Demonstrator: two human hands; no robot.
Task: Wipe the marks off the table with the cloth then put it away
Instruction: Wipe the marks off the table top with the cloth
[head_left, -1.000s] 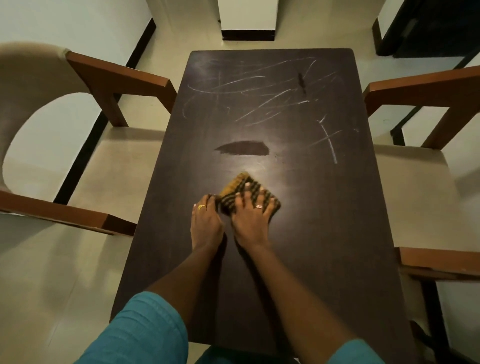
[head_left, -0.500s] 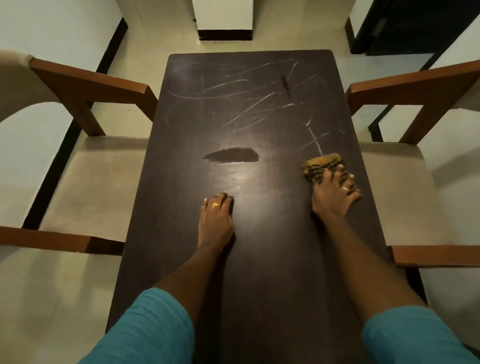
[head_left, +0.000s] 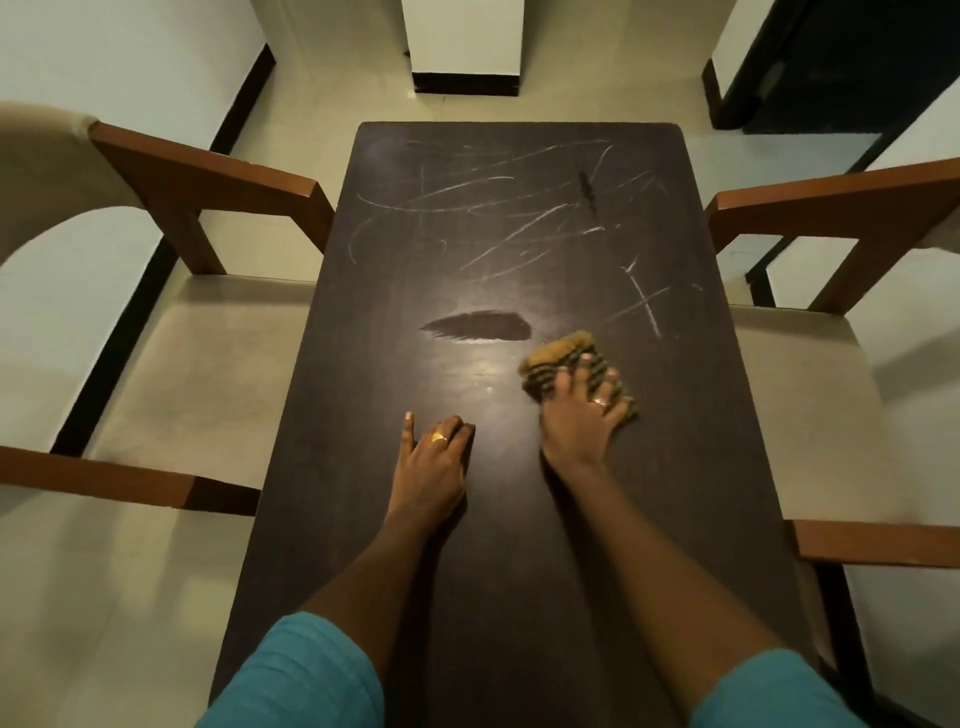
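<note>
Yellow-and-black checked cloth (head_left: 566, 366), likely soft and light, bunches under the right hand (head_left: 584, 421) whose spread fingers press it flat; left hand (head_left: 434, 460) rests open on table (head_left: 519, 571).

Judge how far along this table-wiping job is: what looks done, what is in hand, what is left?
Done: the near half of the table shows no white marks. In hand: the right hand presses the cloth just short of a white cross; the left hand rests flat on the table. Left: white scribbles cover the far half, a dark streak sits mid-table, and the cloth is not yet put away.
</note>
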